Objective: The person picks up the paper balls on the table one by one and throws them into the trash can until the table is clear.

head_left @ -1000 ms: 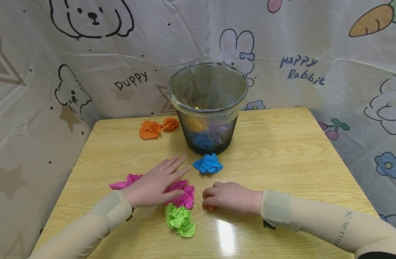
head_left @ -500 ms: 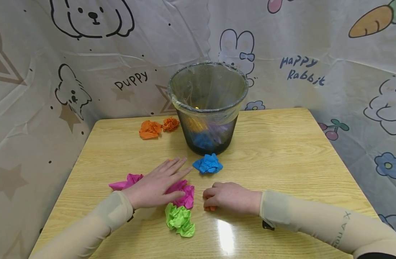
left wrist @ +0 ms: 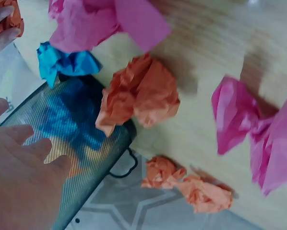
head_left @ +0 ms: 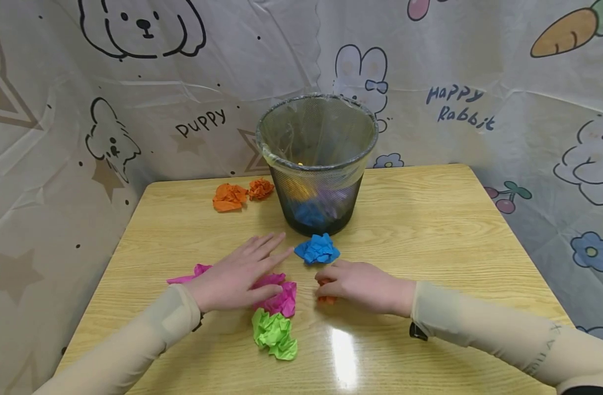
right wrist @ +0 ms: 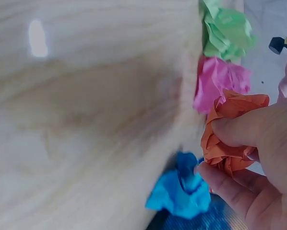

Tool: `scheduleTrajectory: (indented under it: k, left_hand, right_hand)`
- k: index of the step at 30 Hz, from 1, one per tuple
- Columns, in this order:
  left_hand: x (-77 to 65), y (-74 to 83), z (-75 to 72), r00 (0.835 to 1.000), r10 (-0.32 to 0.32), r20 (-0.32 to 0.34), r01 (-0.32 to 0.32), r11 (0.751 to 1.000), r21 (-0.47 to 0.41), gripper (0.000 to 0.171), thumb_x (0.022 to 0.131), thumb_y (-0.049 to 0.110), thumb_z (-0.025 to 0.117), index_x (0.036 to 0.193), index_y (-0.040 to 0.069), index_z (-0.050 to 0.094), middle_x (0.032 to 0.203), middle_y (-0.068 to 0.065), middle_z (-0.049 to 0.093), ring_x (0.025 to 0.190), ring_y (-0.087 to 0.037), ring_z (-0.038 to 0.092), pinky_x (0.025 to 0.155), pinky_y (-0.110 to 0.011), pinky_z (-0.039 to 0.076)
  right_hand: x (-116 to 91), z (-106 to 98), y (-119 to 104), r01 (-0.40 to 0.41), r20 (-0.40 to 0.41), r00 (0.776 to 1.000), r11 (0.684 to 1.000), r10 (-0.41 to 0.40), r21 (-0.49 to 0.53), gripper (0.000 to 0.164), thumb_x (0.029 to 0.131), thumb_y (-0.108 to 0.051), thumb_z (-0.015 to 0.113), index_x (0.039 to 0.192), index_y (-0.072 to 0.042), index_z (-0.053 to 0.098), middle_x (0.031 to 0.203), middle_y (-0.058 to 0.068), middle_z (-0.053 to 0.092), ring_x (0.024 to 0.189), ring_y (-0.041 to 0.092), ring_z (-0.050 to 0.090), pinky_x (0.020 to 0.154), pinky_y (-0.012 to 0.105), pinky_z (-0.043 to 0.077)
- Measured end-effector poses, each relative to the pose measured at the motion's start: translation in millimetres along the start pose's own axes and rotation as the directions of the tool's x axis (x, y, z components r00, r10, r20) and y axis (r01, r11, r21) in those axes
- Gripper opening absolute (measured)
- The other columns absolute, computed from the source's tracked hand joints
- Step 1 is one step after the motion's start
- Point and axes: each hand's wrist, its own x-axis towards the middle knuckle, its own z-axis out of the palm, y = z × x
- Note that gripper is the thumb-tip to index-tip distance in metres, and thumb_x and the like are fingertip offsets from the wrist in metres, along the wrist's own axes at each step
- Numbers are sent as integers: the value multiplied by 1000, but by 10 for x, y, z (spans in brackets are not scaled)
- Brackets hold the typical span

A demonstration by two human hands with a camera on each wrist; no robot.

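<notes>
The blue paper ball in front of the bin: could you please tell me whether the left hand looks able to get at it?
Probably yes: the left hand has its fingers straight, tips near the blue paper ball, and the head view shows nothing standing between them.

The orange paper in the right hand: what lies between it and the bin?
A crumpled blue paper lies between the orange paper and the bin, as the head view shows.

Bin (head_left: 326,166) on table (head_left: 430,230), paper balls (head_left: 318,250) before it
</notes>
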Motion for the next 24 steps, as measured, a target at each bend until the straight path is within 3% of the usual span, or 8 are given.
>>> scheduleTrajectory:
  k: [5,10,24]
  left_hand:
    - [12,0,-112,1000,5,-22,-5,1000,18,75,104,64,39,166,29,15,171,-3,3,157,-29,7,125,-51,11]
    - [28,16,-227,999,13,-31,-12,999,40,78,103,69,34,166,28,15,171,-3,1,157,-29,6,125,-50,10]
    - [69,118,-783,997,54,-47,-48,992,116,80,102,67,42,166,30,13,172,0,-3,157,-27,-2,124,-55,10]
  right_hand:
    - [-59,-142,75,-15,-15,1000,1000,15,-13,31,92,-6,77,121,-18,76,122,3,67,104,20,64,85,32,58]
    - [-74,-321,127,2,-86,996,1000,-4,-25,31,91,-6,78,120,-18,76,119,3,67,101,19,65,81,32,59]
    - [-44,-1189,246,-16,-175,985,1000,14,-10,43,82,6,83,121,-14,76,129,11,65,108,27,67,86,40,60]
